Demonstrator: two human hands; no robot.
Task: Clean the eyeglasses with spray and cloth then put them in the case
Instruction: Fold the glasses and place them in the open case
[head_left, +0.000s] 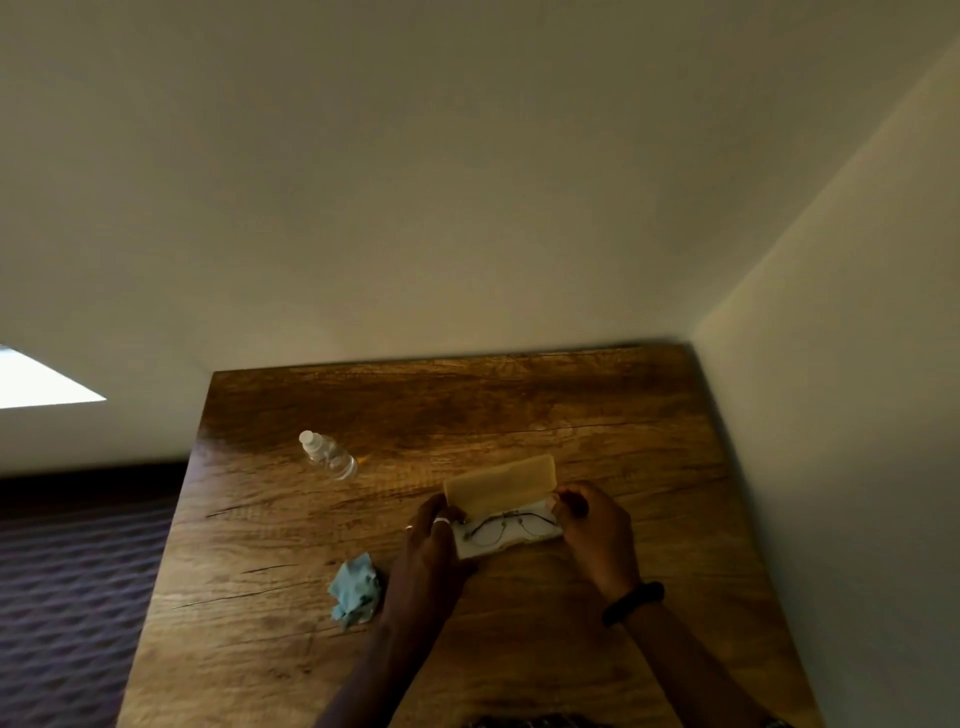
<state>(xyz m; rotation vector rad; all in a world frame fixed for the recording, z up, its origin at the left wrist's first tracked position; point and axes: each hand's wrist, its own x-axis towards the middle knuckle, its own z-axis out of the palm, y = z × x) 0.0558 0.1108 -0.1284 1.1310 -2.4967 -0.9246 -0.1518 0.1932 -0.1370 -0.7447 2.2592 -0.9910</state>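
Note:
An open tan glasses case (501, 482) sits on the wooden table (597, 415), its lid raised toward the wall. Thin-rimmed eyeglasses (506, 526) lie folded inside on the white lining. My left hand (434, 535) grips the case's left end, fingers curled over its edge. My right hand (592, 525) holds the right end, thumb and fingers wrapped round the corner. A crumpled light-blue cloth (356, 592) lies on the table left of my left forearm. A small clear spray bottle (328, 455) stands tilted-looking at the back left.
The table fits into a room corner, with walls close behind and on the right. Its left edge drops to a dark patterned carpet (72, 597). A black band (634, 603) circles my right wrist.

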